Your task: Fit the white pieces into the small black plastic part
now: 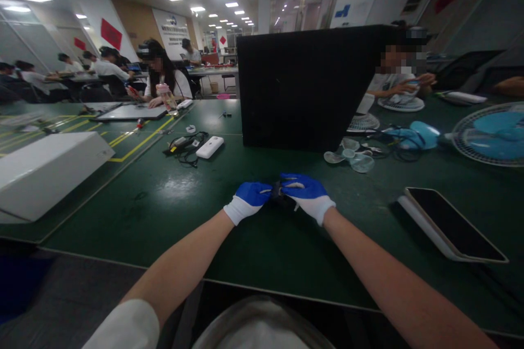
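Just below frame centre: one small black part (details blurred), grasped by gloved left hand and gloved right hand.

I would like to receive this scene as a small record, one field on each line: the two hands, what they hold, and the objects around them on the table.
Left hand: gloved in blue and white, gripping the small dark object
Right hand: gloved alike, gripping the same object from its other side
Held object: details too dark to tell
Surface: green table
Beyond the hands: large black box
Left side: white box, cables, white device
Right side: clear fan blades, dark-screened device, fan with blue blades
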